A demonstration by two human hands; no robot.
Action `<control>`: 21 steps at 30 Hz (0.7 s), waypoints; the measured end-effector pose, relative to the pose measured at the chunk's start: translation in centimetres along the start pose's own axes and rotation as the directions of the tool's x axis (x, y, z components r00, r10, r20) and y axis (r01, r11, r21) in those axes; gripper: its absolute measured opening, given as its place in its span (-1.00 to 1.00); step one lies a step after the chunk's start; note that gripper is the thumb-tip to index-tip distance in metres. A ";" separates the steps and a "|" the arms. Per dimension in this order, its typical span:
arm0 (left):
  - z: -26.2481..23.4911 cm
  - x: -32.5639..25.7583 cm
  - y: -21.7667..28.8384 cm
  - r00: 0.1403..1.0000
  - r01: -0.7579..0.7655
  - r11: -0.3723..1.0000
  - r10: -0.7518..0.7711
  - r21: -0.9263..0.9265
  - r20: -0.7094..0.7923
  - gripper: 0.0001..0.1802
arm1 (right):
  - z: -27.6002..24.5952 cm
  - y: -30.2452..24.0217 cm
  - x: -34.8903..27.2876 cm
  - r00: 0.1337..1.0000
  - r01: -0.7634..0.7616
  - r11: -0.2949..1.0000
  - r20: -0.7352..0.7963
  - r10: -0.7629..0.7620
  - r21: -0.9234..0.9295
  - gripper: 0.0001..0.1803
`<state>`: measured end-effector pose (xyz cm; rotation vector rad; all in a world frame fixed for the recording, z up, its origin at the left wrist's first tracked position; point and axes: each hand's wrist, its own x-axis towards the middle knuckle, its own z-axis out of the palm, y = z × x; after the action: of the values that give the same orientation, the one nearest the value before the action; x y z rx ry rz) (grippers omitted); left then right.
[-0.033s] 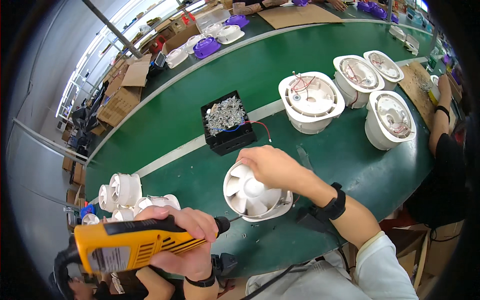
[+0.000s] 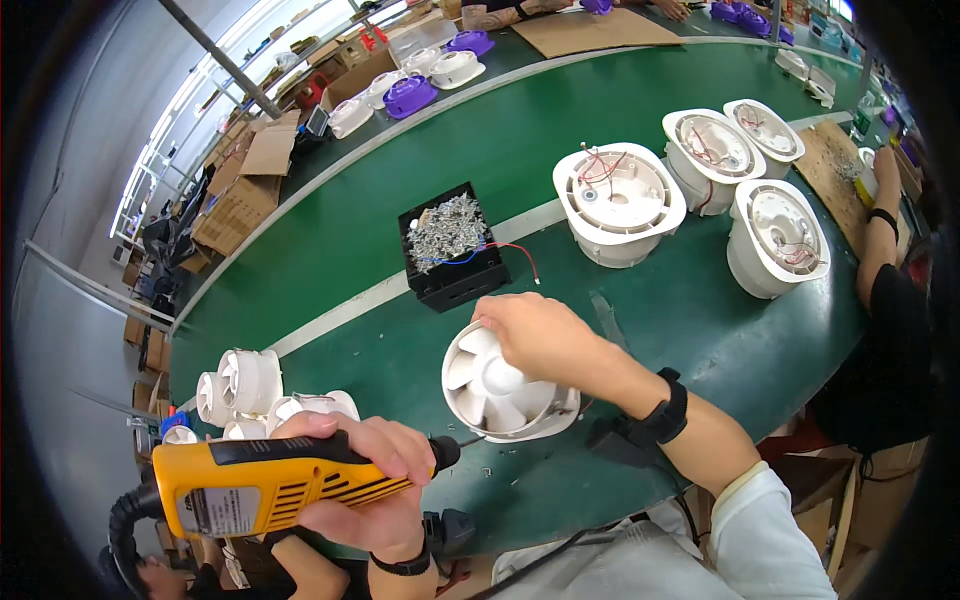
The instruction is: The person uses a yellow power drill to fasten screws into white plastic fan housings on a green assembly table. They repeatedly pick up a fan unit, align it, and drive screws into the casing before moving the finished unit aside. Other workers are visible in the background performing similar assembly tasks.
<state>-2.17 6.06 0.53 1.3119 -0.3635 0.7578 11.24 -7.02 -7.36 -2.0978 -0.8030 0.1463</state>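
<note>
My left hand (image 2: pixel 375 475) is closed around a yellow and black electric screwdriver (image 2: pixel 250 490), its bit pointing right. The bit's tip meets the lower left rim of a white fan housing (image 2: pixel 520 432), or lies just in front of it; I cannot tell which. My right hand (image 2: pixel 535 335) grips the upper rim of this housing and holds it tilted, so the white fan blades (image 2: pixel 497 378) face me. Its fingertips are partly hidden behind the rim. Beyond the housing stands a black box (image 2: pixel 455 285) heaped with small metal screws (image 2: pixel 447 232); a red and blue wire lies across it.
Several white housings with red wires (image 2: pixel 620 205) stand at the right. More white fan units (image 2: pixel 250 378) sit at the left. Loose screws (image 2: pixel 487 472) lie near the front edge. A co-worker's arm (image 2: pixel 880 225) is at the far right; cardboard (image 2: pixel 595 35) lies at the back.
The fan housing and my right hand have shifted very slightly left. The fan blades sit at a slightly different angle. Both holds are the same.
</note>
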 end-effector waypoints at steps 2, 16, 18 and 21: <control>-0.1 -0.5 -0.1 0.999 0.034 0.999 -0.035 -0.027 -0.021 -0.32 | 0.1 -1.2 -0.5 0.997 -0.072 0.984 -0.046 0.066 -0.160 -0.83; 3.6 -2.1 -1.5 0.985 0.149 0.980 -0.135 -0.131 0.111 -0.27 | 0.4 -0.4 0.2 0.997 -0.064 0.989 0.054 0.057 0.134 -0.78; 3.9 -1.9 -1.7 0.978 0.191 0.972 -0.177 -0.135 0.111 -0.27 | 0.4 -0.1 0.2 0.995 -0.082 0.989 0.060 0.075 0.125 -0.78; 4.0 -1.7 -2.1 0.971 0.217 0.967 -0.199 -0.135 0.134 -0.28 | 0.2 -0.1 0.2 0.992 -0.106 0.987 0.074 0.098 0.121 -0.78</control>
<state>-1.26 1.58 -1.13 1.2351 -0.3643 0.4677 11.21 -6.71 -7.39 -2.0244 -0.7079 0.3170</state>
